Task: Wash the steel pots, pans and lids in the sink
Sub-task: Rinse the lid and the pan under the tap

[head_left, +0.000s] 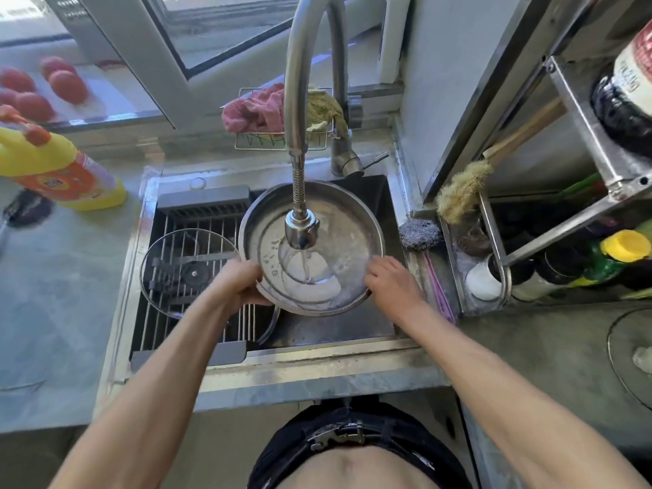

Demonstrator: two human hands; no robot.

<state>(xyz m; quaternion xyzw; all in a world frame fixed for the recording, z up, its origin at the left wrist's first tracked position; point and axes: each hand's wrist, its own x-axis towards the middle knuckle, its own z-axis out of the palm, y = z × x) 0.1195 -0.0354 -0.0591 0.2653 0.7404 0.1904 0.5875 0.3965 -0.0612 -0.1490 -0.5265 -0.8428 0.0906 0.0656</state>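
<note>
Steel pan under the running tap, both hands on its rim

The steel pan [317,241] hangs over the sink [335,333] at centre frame, water from the faucet [301,231] streaming in. It looks rigid, wet and likely slippery, so the rim is the place to hold. Left hand [240,282] curls round the near-left edge; right hand [391,282] grasps the near-right rim.

The steel pan [347,220] looks dull and wet; the tap [300,111] is brushed metal, the lid [165,266] clear glass, the scourer [420,234] rough wire, the cloth [254,109] soft pink.
</note>
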